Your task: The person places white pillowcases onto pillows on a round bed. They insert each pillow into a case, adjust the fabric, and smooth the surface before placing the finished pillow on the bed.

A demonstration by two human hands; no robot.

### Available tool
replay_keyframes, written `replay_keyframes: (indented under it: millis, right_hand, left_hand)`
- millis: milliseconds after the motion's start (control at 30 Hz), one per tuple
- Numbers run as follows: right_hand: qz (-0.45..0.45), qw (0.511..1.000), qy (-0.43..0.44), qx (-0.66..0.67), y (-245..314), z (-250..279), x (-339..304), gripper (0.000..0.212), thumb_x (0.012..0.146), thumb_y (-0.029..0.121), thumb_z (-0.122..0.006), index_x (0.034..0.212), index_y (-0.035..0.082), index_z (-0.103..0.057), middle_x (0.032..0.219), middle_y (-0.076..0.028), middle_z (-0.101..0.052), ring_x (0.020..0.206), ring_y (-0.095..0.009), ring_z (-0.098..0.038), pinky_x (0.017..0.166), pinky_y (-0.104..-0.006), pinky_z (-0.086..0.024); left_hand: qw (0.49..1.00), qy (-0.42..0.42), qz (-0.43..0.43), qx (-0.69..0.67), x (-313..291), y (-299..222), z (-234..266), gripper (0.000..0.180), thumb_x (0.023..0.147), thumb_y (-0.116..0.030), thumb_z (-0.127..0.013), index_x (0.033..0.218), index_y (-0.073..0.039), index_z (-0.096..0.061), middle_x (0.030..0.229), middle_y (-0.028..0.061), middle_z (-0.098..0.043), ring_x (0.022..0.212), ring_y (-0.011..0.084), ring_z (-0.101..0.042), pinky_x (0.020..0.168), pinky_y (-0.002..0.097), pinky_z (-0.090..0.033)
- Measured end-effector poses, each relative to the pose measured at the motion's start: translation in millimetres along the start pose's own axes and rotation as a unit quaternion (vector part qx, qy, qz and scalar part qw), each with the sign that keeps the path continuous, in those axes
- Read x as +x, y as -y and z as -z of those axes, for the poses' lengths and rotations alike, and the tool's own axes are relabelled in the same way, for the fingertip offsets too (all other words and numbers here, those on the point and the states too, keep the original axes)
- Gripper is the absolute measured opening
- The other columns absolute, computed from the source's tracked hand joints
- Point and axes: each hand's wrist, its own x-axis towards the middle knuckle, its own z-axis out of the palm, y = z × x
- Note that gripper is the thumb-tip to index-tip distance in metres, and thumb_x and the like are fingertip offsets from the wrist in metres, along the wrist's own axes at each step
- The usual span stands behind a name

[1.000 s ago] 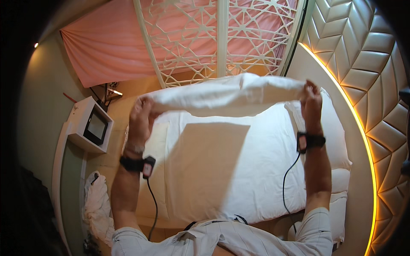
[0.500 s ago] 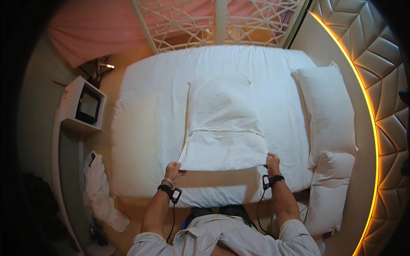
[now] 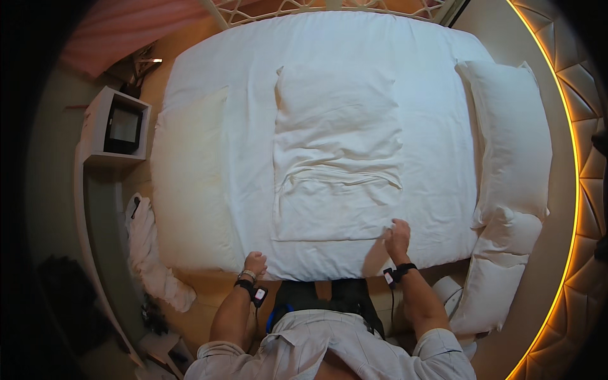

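Observation:
A white pillowcase [image 3: 339, 133] lies lengthwise on the middle of the bed, wrinkled, with a folded seam across its nearer part and its straight edge toward me. My left hand [image 3: 255, 263] hangs near the bed's front edge, apart from the case, its fingers curled with nothing seen in them. Close to the pillowcase's near right corner is my right hand [image 3: 398, 238], loosely bent and slightly raised, casting a shadow on the sheet. Its fingers look parted, and no cloth shows lifted by them. Both wrists wear black straps with small cabled devices.
A cream pillow [image 3: 193, 183] lies along the left end of the white-sheeted bed [image 3: 437, 136]. At the right end are a long white pillow [image 3: 510, 139] and a smaller one [image 3: 497, 278]. Crumpled white cloth [image 3: 152, 259] lies left of the bed, below a white box shelf [image 3: 95, 136].
The pillowcase has gone from lifted at its near corners and puffed up to lying flatter. Both hands have let go of it, the left drawing back from its corner. The view has shifted.

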Motion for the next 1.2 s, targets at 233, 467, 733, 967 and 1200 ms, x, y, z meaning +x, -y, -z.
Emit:
replay_keyframes:
  millis: [233, 467, 733, 967, 1200]
  right_hand:
    - [0.025, 0.961, 0.237, 0.142, 109.8, -59.1, 32.3, 0.028, 0.093, 0.013, -0.064, 0.12, 0.006, -0.065, 0.112, -0.022, -0.069, 0.107, -0.044, -0.066, 0.092, -0.0521, -0.054]
    - [0.004, 0.916, 0.372, 0.151, 184.2, -105.5, 25.1, 0.033, 0.092, 0.023, -0.072, 0.117, 0.002, -0.068, 0.095, -0.017, -0.077, 0.091, -0.034, -0.075, 0.081, -0.0411, -0.059]
    - [-0.06, 0.856, 0.443, 0.261, 352.7, -179.4, 54.3, 0.066, 0.097, 0.037, -0.073, 0.143, -0.006, -0.051, 0.122, -0.02, -0.071, 0.104, -0.025, -0.071, 0.081, -0.0375, -0.06]
    - [-0.106, 0.816, 0.417, 0.385, 575.0, -235.6, 98.9, 0.107, 0.093, 0.057, -0.075, 0.159, -0.009, -0.024, 0.135, -0.025, -0.062, 0.119, -0.03, -0.064, 0.092, -0.0417, -0.057]
    - [-0.17, 0.842, 0.309, 0.408, 610.8, -288.4, 136.5, 0.071, 0.092, 0.046, -0.079, 0.13, -0.008, -0.053, 0.117, -0.016, -0.069, 0.101, -0.021, -0.065, 0.085, -0.0358, -0.056]
  left_hand:
    - [0.995, 0.008, -0.044, -0.09, -6.7, 17.4, 36.0, 0.047, 0.097, -0.016, -0.064, 0.138, 0.005, -0.053, 0.1, 0.0135, -0.069, 0.074, 0.0208, -0.068, 0.053, 0.0348, -0.056]
    - [0.912, -0.28, -0.291, 0.075, -21.6, 13.4, 120.6, 0.031, 0.094, -0.022, -0.069, 0.117, 0.0, -0.07, 0.108, 0.0171, -0.073, 0.103, 0.0352, -0.07, 0.091, 0.0462, -0.056]
    - [0.81, -0.472, -0.334, 0.097, 69.7, 2.4, 356.0, 0.063, 0.091, -0.03, -0.078, 0.138, 0.003, -0.054, 0.135, 0.0249, -0.059, 0.124, 0.041, -0.058, 0.105, 0.0479, -0.049]
    - [0.957, -0.156, -0.243, -0.005, 132.6, -14.6, 464.0, 0.11, 0.086, -0.057, -0.08, 0.161, 0.005, -0.028, 0.157, 0.0253, -0.049, 0.143, 0.0337, -0.051, 0.115, 0.0408, -0.044]
    - [0.953, -0.151, -0.264, -0.004, 139.0, -52.9, 476.2, 0.097, 0.087, -0.051, -0.082, 0.155, 0.005, -0.041, 0.146, 0.0187, -0.059, 0.131, 0.0263, -0.057, 0.111, 0.0381, -0.046]
